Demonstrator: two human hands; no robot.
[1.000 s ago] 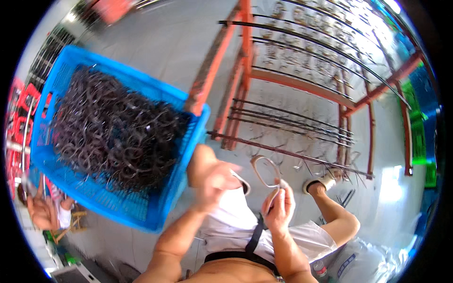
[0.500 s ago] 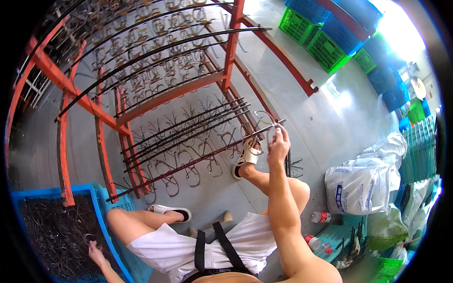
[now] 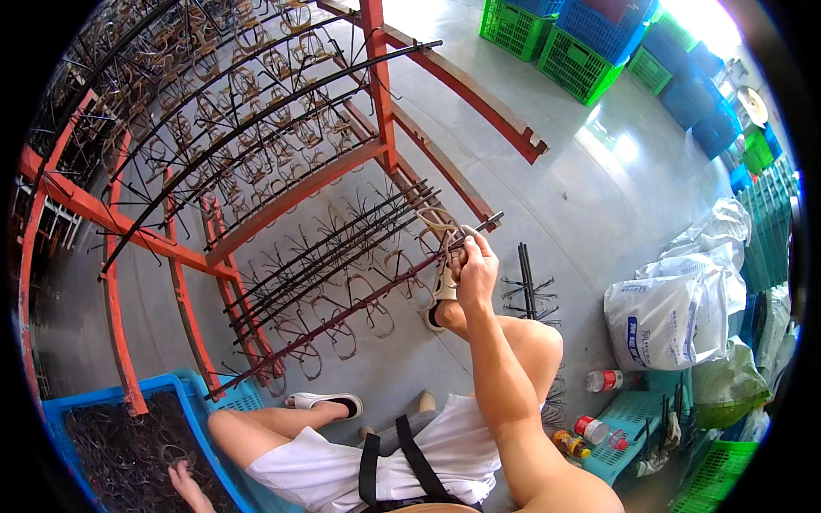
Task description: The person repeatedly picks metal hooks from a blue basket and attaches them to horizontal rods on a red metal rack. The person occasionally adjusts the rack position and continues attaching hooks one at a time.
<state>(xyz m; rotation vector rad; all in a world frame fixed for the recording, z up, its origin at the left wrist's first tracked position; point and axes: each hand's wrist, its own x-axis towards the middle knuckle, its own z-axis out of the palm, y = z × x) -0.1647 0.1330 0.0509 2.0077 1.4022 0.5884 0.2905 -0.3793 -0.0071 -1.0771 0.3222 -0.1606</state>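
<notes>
My right hand [image 3: 475,263] is raised in front of me and grips a pale wire loop [image 3: 438,221] at the end of a dark pronged bar [image 3: 359,301] on the orange metal rack [image 3: 282,198]. More wire loops hang along the bars of the rack. My left hand [image 3: 186,484] reaches down at the lower left into a blue crate [image 3: 195,409] filled with dark wire pieces [image 3: 120,451], resting on them. I sit with bare knees and white shorts [image 3: 402,453], feet in white slippers [image 3: 325,400].
Loose pronged bars [image 3: 523,280] lie on the grey floor by my right knee. White sacks [image 3: 676,312] sit at the right, with a teal crate holding bottles [image 3: 599,427]. Green and blue crates [image 3: 581,51] are stacked at the back right.
The view swung from the blue crate at upper left to the rack. My right hand went up to the bar end with the loop; my left hand dropped into the crate.
</notes>
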